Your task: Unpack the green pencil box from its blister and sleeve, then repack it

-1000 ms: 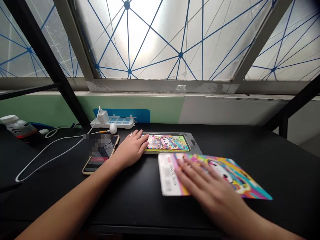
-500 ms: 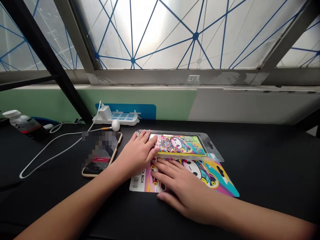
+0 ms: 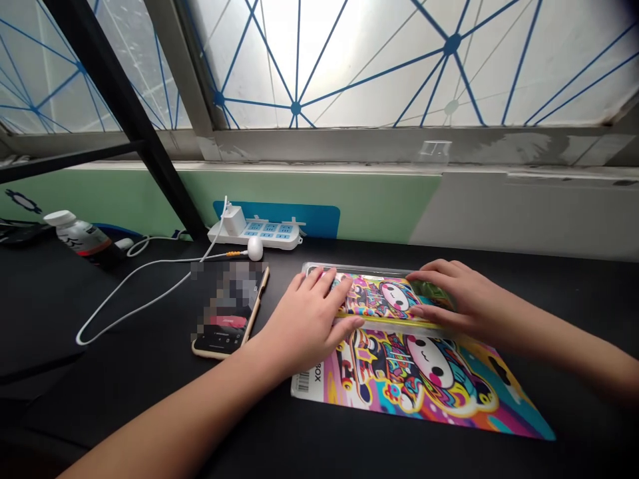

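A colourful pencil box (image 3: 377, 297) with a cartoon character lies in a clear plastic tray (image 3: 394, 324). The tray rests over the upper part of a matching printed card (image 3: 399, 379), which carries a barcode and the word "BOX" at its left. My left hand (image 3: 314, 322) is spread flat over the left end of the box and tray, fingers apart. At the box's right end, my right hand (image 3: 454, 296) is curled, with the thumb on the near side and the fingers on the far side. Part of the box's right end is hidden under that hand.
A phone (image 3: 229, 332) with a blurred screen lies left of my left hand. Behind it are a white power strip (image 3: 259, 236) with a plug and a looped white cable (image 3: 134, 276). A bottle (image 3: 82, 239) stands tilted in view at far left, near a black slanted post (image 3: 124, 120).
My right hand has lifted off the printed card and moved up and right to the pencil box's right end. My left hand stays on the left end. The camera view has shifted.
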Action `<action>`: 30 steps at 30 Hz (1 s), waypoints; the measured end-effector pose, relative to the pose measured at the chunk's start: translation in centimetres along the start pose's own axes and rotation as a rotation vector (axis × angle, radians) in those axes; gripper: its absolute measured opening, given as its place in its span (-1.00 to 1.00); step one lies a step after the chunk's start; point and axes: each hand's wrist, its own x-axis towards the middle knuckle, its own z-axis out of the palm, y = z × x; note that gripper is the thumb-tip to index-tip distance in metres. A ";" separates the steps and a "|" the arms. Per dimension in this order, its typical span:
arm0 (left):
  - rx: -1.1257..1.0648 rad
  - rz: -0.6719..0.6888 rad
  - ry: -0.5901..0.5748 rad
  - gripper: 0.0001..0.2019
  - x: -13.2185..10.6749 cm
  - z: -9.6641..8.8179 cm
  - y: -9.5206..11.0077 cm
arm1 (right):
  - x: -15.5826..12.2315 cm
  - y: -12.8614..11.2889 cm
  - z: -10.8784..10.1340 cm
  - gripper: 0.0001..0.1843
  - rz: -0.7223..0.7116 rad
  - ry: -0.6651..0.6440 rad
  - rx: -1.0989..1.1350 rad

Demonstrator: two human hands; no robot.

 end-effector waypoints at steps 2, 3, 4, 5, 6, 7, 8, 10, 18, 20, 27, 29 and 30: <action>-0.024 0.007 0.013 -0.43 0.1 -0.1 -0.1 | 0.6 0.8 -0.2 -0.36 0.010 -0.062 0.028; -0.036 0.005 0.024 -0.44 0.1 -0.1 -0.2 | 0.9 1.0 -0.2 -0.34 0.015 -0.086 0.032; -0.049 0.001 0.037 -0.46 0.1 0.0 -0.2 | 1.2 1.1 -0.2 -0.32 0.022 -0.106 0.030; -0.063 -0.005 0.049 -0.47 0.2 0.0 -0.3 | 1.5 1.2 -0.2 -0.31 0.031 -0.123 0.021; -0.077 -0.012 0.058 -0.48 0.2 0.0 -0.3 | 1.7 1.2 -0.1 -0.30 0.041 -0.135 0.007; -0.089 -0.021 0.061 -0.48 0.2 0.1 -0.3 | 2.0 1.2 -0.1 -0.28 0.052 -0.140 -0.011; -0.100 -0.029 0.062 -0.47 0.3 0.1 -0.3 | 2.2 1.2 0.0 -0.27 0.062 -0.142 -0.030; -0.114 -0.043 0.058 -0.47 0.3 0.2 -0.3 | 2.3 1.2 0.2 -0.26 0.067 -0.142 -0.067; -0.102 -0.057 0.082 -0.43 0.3 0.0 -0.1 | 0.8 1.0 0.8 -0.13 0.075 0.047 -0.157; -0.080 -0.054 0.111 -0.41 0.3 -0.3 -0.2 | 0.0 0.4 1.0 -0.14 0.054 0.164 -0.192; -0.046 0.037 0.318 -0.54 0.2 -1.0 -1.5 | -2.8 -2.7 1.5 -0.60 -0.089 0.446 -0.193; -0.043 0.135 0.386 -0.67 0.1 -1.2 -1.6 | -3.8 -2.6 1.7 -0.58 -0.036 0.461 -0.132; -0.037 0.190 0.424 -0.72 0.1 -1.4 -1.6 | -4.5 -2.3 1.7 -0.53 0.008 0.452 -0.107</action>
